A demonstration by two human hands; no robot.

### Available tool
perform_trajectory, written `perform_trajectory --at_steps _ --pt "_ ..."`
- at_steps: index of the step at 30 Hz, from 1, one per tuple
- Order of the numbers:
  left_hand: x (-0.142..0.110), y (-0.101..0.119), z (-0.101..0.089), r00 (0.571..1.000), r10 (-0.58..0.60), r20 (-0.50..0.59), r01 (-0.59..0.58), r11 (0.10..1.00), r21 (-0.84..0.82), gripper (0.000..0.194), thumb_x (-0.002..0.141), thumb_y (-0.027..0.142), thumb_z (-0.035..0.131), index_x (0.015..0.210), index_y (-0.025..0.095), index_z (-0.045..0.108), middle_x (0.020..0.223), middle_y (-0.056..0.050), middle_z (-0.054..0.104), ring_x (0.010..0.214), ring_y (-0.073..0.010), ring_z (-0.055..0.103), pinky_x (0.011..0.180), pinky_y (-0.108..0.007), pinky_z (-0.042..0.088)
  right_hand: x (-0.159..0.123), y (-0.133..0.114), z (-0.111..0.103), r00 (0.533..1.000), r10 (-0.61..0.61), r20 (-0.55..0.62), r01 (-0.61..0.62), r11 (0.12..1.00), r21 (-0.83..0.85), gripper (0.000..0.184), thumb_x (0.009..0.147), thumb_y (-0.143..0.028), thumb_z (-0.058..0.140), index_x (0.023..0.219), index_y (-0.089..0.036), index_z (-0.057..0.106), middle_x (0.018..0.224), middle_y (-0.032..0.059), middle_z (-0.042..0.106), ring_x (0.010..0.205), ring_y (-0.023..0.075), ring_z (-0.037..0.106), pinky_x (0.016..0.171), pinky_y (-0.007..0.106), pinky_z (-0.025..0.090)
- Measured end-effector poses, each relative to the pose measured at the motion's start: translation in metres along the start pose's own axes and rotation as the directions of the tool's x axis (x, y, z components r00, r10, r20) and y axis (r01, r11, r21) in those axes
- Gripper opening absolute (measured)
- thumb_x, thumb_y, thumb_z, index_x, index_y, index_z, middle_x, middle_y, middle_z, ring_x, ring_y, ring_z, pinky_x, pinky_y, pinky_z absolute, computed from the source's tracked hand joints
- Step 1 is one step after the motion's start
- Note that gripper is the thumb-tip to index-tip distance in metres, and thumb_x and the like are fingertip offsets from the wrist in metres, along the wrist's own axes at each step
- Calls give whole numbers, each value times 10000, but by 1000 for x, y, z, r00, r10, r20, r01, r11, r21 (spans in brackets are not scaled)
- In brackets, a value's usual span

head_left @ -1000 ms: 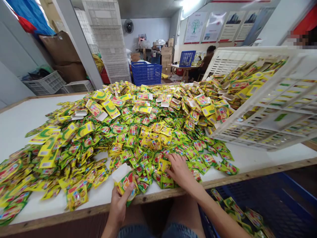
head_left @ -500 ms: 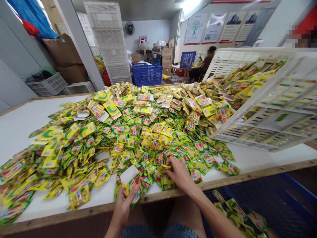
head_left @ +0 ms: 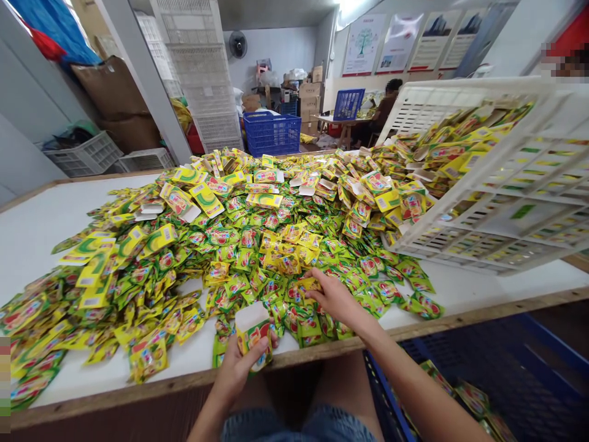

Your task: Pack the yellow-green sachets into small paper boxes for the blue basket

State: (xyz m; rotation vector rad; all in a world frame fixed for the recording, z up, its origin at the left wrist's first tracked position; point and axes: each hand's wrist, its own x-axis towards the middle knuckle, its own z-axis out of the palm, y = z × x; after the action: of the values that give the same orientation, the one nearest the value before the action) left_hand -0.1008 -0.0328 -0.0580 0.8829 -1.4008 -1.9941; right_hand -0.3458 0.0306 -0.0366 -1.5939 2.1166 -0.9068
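My left hand (head_left: 243, 365) is closed around a small printed box (head_left: 254, 336) at the table's front edge. The box is yellow, green and red, and its white top flap stands open. My right hand (head_left: 335, 298), fingers pinched, grips a yellow sachet (head_left: 307, 286) over the near side of the pile. Green sachets (head_left: 309, 328) with red fruit pictures lie just below that hand. A cluster of yellow sachets (head_left: 289, 252) rests a little farther in. Flat yellow boxes (head_left: 159, 240) lie on the heap to the left.
A tilted white crate (head_left: 464, 242) spills boxes onto the white table (head_left: 32, 233) at the right. Below the wooden edge at lower right stands a blue crate (head_left: 391, 399) with sachets inside. Farther back are another blue crate (head_left: 272, 134), stacked white crates (head_left: 196, 67) and a seated person (head_left: 385, 113).
My right hand has moved slightly up and away with the yellow sachet, which shows more plainly now. My left hand and the box have shifted a little to the right.
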Motion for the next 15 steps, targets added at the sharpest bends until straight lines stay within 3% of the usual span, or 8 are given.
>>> perform_trajectory --at_steps 2,5,9,15 --pt "3 -1 1 1000 -24 13 24 1000 16 442 706 391 738 1031 114 625 854 -106 715 781 -230 650 730 -310 503 6 -2 -4 998 -33 56 43 979 -200 294 808 -194 574 1087 -182 484 744 8 629 719 183 601 606 230 368" --pt "5 -2 5 999 -50 20 50 999 6 435 702 409 736 1005 112 637 823 -97 713 746 -221 646 701 -298 495 13 -4 0 991 -66 117 102 936 -336 320 792 -158 591 1097 -158 495 845 55 654 811 203 611 645 238 390" --pt "6 -2 11 999 -43 30 42 999 11 442 701 453 723 963 105 645 782 -95 702 709 -217 640 672 -294 486 18 -6 17 983 -146 111 177 911 -371 357 785 -78 568 1129 -159 520 946 86 634 946 223 560 802 292 406" --pt "9 -1 13 995 -90 52 88 995 47 471 701 532 692 914 118 621 764 -95 687 696 -215 631 682 -316 492 18 -8 30 980 -200 -11 181 906 -383 166 777 -61 578 912 -157 567 1054 138 557 1019 283 480 859 395 392"
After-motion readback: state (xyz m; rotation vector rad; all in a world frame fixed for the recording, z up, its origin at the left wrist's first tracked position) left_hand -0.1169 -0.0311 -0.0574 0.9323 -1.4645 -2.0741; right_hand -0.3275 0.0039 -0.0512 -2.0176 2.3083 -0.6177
